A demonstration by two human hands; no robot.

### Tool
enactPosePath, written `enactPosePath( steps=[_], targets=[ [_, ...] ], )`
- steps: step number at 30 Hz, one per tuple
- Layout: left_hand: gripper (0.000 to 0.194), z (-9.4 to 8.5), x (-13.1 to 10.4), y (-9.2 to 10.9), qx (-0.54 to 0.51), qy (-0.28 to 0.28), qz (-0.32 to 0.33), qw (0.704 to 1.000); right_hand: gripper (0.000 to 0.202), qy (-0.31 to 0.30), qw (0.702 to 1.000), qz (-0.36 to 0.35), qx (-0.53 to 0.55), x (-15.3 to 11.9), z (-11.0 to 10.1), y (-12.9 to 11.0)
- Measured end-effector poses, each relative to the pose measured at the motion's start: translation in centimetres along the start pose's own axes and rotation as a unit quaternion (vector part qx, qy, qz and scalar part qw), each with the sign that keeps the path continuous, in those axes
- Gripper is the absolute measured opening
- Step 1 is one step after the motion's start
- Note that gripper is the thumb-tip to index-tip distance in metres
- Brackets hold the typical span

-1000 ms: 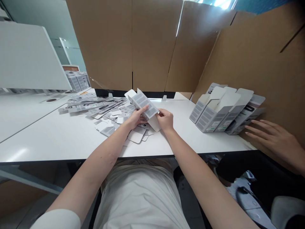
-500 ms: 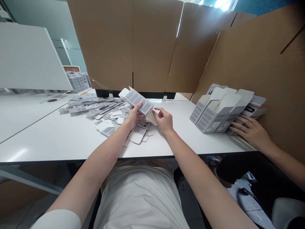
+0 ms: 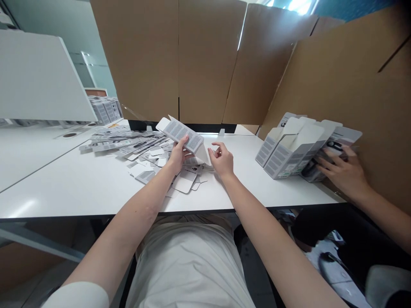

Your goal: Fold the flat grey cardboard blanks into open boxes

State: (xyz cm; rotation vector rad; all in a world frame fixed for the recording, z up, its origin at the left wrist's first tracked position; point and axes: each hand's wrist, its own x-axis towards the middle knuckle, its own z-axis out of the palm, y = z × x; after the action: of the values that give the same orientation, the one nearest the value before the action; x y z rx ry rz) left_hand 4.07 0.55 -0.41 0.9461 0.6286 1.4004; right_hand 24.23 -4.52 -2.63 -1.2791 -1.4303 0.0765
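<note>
A small white and grey carton [image 3: 183, 133] is tilted above the table, its flaps standing out at both ends. My left hand [image 3: 179, 155] is closed around its lower side, thumb on the printed face. Beside the carton's right end is my right hand [image 3: 221, 159], its thumb and forefinger curled and a little apart, close to the end flap [image 3: 203, 155] with a small gap between. Beneath and to the left, flat unfolded cartons [image 3: 128, 143] lie in a loose heap on the white table [image 3: 80, 188].
Several open cartons [image 3: 289, 149] stand in a row at the right. Another person's hand [image 3: 343, 173] holds a carton at the row's right end. Cardboard panels [image 3: 208, 64] rise behind the table and along its right side. More cartons [image 3: 105, 109] are stacked at the back left.
The carton in my left hand has shifted slightly left. My right fingers have come off its end flap. The other person's hand has moved right, and the carton there is tilted outward.
</note>
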Motion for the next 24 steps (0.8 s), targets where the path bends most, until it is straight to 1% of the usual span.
enactPosePath(
  steps=[5, 9, 14, 17, 21, 24],
  targets=[
    [0.085, 0.0, -0.06, 0.1, -0.002, -0.002, 0.004, 1.0, 0.028, 0.001, 1.0, -0.004, 0.006, 0.01, -0.01, 0.07],
    [0.079, -0.06, -0.01, 0.22, -0.012, 0.012, 0.012, 1.0, 0.027, 0.004, 1.0, -0.006, -0.004, 0.03, -0.02, 0.25],
    [0.074, -0.23, 0.42, 0.2, -0.036, 0.03, 0.021, 0.999, 0.034, 0.012, 1.0, 0.027, -0.001, 0.19, 0.03, 0.38],
    [0.073, -0.45, 0.72, 0.22, -0.05, 0.047, 0.022, 0.997, 0.032, 0.014, 0.999, 0.043, 0.003, 0.27, 0.09, 0.42],
    [0.071, -0.66, 0.83, 0.36, -0.049, 0.061, 0.033, 0.996, 0.041, -0.016, 0.999, 0.036, -0.011, 0.2, 0.21, 0.51],
    [0.077, -0.66, 0.73, 0.45, -0.05, 0.061, 0.039, 0.996, 0.04, -0.03, 0.999, 0.041, -0.013, 0.11, 0.34, 0.62]
  ],
)
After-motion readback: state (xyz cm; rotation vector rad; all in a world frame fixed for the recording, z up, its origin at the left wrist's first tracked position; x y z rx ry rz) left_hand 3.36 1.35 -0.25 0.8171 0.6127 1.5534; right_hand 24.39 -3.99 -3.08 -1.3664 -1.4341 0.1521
